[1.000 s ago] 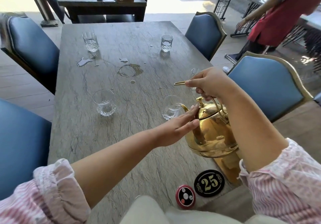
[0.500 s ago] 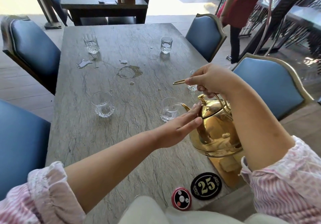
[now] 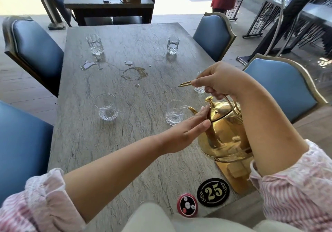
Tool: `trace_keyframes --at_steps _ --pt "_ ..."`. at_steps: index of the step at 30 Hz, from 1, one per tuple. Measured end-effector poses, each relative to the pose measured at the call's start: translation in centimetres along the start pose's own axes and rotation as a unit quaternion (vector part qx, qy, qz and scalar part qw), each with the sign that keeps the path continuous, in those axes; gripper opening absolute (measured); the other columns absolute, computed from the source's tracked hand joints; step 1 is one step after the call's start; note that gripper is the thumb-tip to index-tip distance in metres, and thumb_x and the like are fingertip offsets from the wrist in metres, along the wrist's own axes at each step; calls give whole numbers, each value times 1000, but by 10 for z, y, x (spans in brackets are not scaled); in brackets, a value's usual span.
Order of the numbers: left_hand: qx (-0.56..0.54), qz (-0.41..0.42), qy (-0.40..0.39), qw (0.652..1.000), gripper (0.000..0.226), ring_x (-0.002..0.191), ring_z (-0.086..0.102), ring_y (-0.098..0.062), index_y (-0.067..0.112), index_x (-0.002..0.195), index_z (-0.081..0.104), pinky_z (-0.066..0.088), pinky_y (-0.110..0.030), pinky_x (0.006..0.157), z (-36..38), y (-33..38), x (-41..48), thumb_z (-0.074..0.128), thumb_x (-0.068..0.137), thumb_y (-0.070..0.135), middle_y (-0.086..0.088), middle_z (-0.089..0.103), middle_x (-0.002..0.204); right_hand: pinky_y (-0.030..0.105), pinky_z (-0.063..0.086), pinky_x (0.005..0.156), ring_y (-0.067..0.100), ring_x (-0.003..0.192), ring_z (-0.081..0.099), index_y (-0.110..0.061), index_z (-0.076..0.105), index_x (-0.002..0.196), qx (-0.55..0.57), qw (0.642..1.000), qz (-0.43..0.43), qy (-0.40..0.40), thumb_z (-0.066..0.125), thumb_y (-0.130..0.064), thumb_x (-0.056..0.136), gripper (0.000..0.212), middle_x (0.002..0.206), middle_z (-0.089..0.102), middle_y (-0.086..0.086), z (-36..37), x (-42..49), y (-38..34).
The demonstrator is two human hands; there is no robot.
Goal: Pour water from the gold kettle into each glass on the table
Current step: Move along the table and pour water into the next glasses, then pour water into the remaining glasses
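Here we're at the near right corner of the table (image 3: 89,141), with the gold kettle (image 3: 226,134) tipped over to the left. Our right hand (image 3: 221,80) is above it, fingers curled tight round the thin handle (image 3: 185,84), and the end of the handle pokes out past the knuckles. Our left hand (image 3: 183,132) comes in from the left, flat with fingers straight, holding nothing. Its fingertips just press against the kettle's lid edge, right below the little knob (image 3: 209,99).

The spout (image 3: 193,109) peeks out just above our left fingers and sits right at the rim of the nearest glass (image 3: 175,113). There looks to be a thin clear stream going into it, and there's a bit of water in the bottom. So the kettle hangs under the right hand, touches the left, and sits just beside that glass.

A second near glass (image 3: 106,108) stands well off to the left. Two more stand at the far end, one left (image 3: 94,44) and one right (image 3: 173,45). A fifth glass (image 3: 199,89) is mostly hidden behind our right hand, so we can't tell its level.

There's a small puddle (image 3: 88,64) and a wet ring (image 3: 133,73) mid-table. At the near edge sit a black "25" plaque (image 3: 213,191) and a red call button (image 3: 187,204).
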State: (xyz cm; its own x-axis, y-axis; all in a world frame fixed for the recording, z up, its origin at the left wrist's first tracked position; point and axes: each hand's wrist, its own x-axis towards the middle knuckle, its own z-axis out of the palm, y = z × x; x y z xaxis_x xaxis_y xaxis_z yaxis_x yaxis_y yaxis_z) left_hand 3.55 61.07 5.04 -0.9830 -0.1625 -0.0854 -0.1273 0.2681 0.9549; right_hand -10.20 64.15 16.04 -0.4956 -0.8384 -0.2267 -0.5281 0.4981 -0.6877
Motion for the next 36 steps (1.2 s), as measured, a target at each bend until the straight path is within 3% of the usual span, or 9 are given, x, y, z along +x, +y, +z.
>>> trace_keyframes --at_steps 12,22,28,32,36 --pt "14 -19 13 1000 68 144 0 -3 21 149 5 2 -30 120 -4 -12 -2 27 91 46 3 3 159 21 37 40 13 44 41 -1 71 99 27 999 -5 16 66 -21 88 24 57 51 4 16 6 5" --pt "76 -12 55 996 63 144 2 -2 26 149 10 2 -31 119 -1 -20 -11 26 92 47 10 5 157 20 38 40 6 37 42 0 71 91 132 983 -59 114 67 -26 87 27 53 52 1 31 -14 29" --pt "139 -21 94 986 62 143 4 -4 31 148 12 3 -45 119 14 -23 -24 23 90 51 9 3 159 17 27 33 5 33 32 3 64 82 320 934 -60 149 68 -17 86 21 49 42 3 52 -46 46" --pt "188 -8 137 972 69 141 4 -1 29 149 16 2 -43 119 30 -29 -36 20 88 61 13 4 156 17 27 32 4 33 33 1 64 81 385 901 -62 191 72 -16 82 20 46 44 -2 68 -72 54" --pt "194 2 167 967 68 145 4 -4 34 147 16 -4 -40 119 44 -41 -53 18 86 64 15 4 156 20 31 37 6 37 34 -17 60 61 405 890 -86 190 78 -25 75 24 45 47 -9 84 -92 61"
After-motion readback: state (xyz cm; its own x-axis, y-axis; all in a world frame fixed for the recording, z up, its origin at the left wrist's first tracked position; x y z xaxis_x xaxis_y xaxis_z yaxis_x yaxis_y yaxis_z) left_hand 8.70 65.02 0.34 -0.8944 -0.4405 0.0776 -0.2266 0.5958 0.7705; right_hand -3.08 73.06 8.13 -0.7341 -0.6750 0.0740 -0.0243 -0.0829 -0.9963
